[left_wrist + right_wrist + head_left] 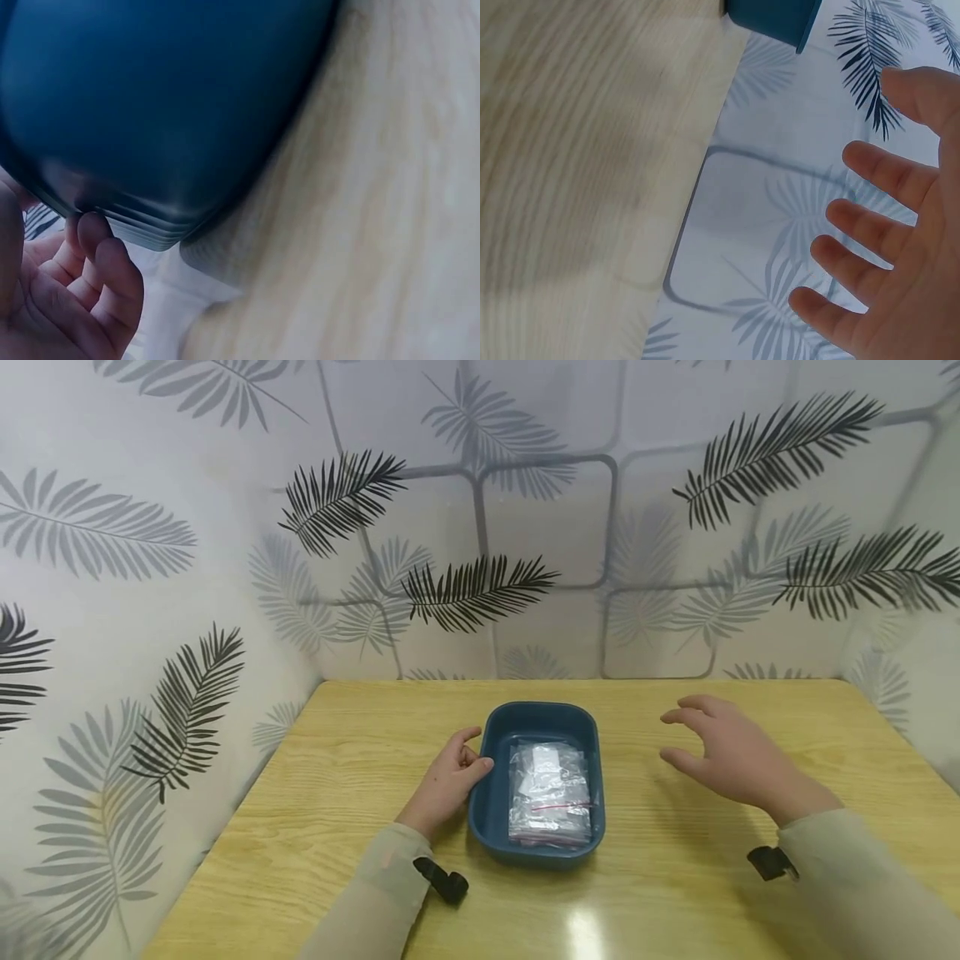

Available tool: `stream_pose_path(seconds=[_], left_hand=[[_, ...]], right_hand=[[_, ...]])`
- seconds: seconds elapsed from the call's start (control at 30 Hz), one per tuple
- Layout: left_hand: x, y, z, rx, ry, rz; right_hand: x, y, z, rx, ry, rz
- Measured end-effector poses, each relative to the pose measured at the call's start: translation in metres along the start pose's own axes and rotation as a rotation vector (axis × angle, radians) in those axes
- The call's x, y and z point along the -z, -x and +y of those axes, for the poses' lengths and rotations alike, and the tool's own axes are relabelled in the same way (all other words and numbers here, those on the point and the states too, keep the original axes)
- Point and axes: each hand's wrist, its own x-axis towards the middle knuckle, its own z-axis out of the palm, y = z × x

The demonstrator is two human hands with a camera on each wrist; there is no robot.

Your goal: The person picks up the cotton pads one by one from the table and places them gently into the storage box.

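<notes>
A dark blue rectangular plastic bin (536, 857) sits on the wooden table. Inside it lie clear zip-seal plastic bags (551, 789) with red seal lines; something white shows through at the top. My left hand (447, 779) holds the bin's left side, thumb at the rim and fingers curled against the outer wall. In the left wrist view, those bent fingers (112, 281) meet the blue wall from outside. To the bin's right, my right hand (731, 756) hovers over the table, its fingers spread and holding nothing. Its separated fingers (870, 232) show in the right wrist view.
The light wood table (337, 743) meets a wall (540, 635) covered in leaf-patterned paper at the back. Another papered wall (112, 652) runs along the left. Black straps (442, 881) are worn around both sleeves near the wrists.
</notes>
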Motion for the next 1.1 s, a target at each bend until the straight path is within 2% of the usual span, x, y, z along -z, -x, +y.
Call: stream_pose_path(seconds=[0.2, 0.4, 0.7, 0.77, 0.87, 0.97, 1.1], left_hand=[[0.002, -0.002, 0.001, 0.000, -0.058, 0.015], [0.002, -0.002, 0.003, 0.023, -0.074, 0.026], [0.002, -0.004, 0.005, 0.050, -0.100, 0.034], [0.003, -0.003, 0.007, 0.049, -0.131, 0.045], [0.007, -0.001, 0.010, 0.014, -0.233, 0.064], [0.012, 0.003, 0.016, -0.035, -0.405, 0.079], [0.020, 0.007, 0.025, -0.130, -0.659, 0.058]], right_hand=[[-0.001, 0.013, 0.011, -0.015, -0.028, 0.021], [-0.005, 0.019, 0.016, -0.028, -0.022, 0.024], [-0.007, 0.026, 0.020, -0.011, 0.038, 0.066], [-0.009, 0.027, 0.022, -0.005, 0.063, 0.077], [-0.010, 0.029, 0.023, -0.009, 0.101, 0.079], [-0.012, 0.031, 0.023, -0.025, 0.121, 0.075], [-0.015, 0.032, 0.025, -0.041, 0.151, 0.080]])
